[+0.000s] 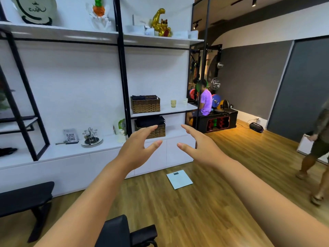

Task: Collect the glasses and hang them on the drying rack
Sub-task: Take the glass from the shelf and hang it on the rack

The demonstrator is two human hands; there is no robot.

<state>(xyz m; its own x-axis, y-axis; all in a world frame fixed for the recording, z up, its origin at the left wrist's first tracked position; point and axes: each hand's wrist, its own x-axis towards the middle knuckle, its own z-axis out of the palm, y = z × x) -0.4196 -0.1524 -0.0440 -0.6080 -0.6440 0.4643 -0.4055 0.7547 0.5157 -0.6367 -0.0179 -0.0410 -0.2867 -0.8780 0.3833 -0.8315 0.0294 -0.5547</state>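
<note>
White shelf unit [165,109] w/ glasses [173,103], both hands empty, spread

Two glasses [173,103] [185,101] on the far shelf, two woven baskets [145,104] [153,129], one drying rack [91,136] to the left, one floor scale [179,179], two bare hands [138,147] [199,145].

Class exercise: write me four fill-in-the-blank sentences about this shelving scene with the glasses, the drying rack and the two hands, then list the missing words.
1. Both the left hand and the right hand are open and hold ____.
2. The yellowish glass stands on the shelf to the right of a woven ____.
3. The drying rack stands on the white counter with ____ glasses hanging on it.
4. The pale scale lies on the wooden ____.

Missing words: nothing; basket; no; floor
</note>
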